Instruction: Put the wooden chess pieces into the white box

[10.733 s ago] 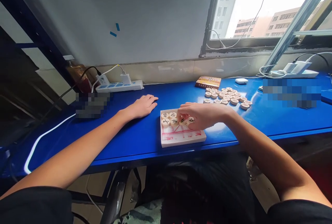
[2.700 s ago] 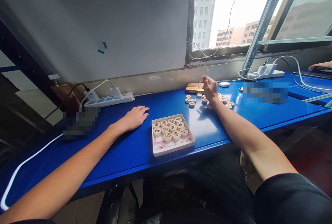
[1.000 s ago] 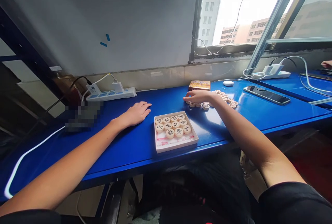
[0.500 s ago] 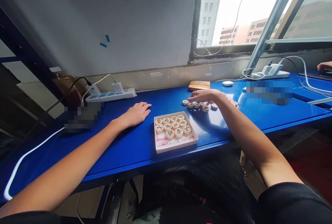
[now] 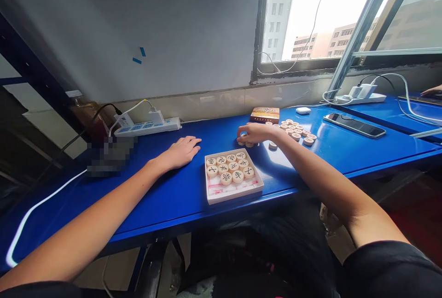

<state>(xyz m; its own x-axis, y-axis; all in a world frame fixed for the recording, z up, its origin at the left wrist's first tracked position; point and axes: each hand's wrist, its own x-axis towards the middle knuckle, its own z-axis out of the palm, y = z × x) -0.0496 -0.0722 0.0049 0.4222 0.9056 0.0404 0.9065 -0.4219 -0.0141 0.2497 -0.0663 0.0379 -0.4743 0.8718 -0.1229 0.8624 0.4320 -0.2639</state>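
Right hand (image 5: pixel 253 133) at 1 o'clock from tray (image 5: pixel 238 194), curled over near discs (image 5: pixel 249 144); grasp or mere touch, cannot tell. Loose discs (image 5: pixel 296 136) spread at 2 o'clock. Tray discs (image 5: pixel 223 169) marked side up, bare strip at 6. Left hand (image 5: pixel 183 150) at 10, flat on desk (image 5: pixel 169 192), released. Step, I judge: picking up discs. Next move calls for a rim pinch.

A shared workroom or office, which of the two unclear: at the back of the blue table (image 5: pixel 172 185) sit power strips (image 5: pixel 167 125) with chargers (image 5: pixel 156 117); behind it, a window (image 5: pixel 321 8) shows multi-storey buildings (image 5: pixel 321 45); to its right, another person's hand (image 5: pixel 433 90) shows at an adjoining table (image 5: pixel 386 113).
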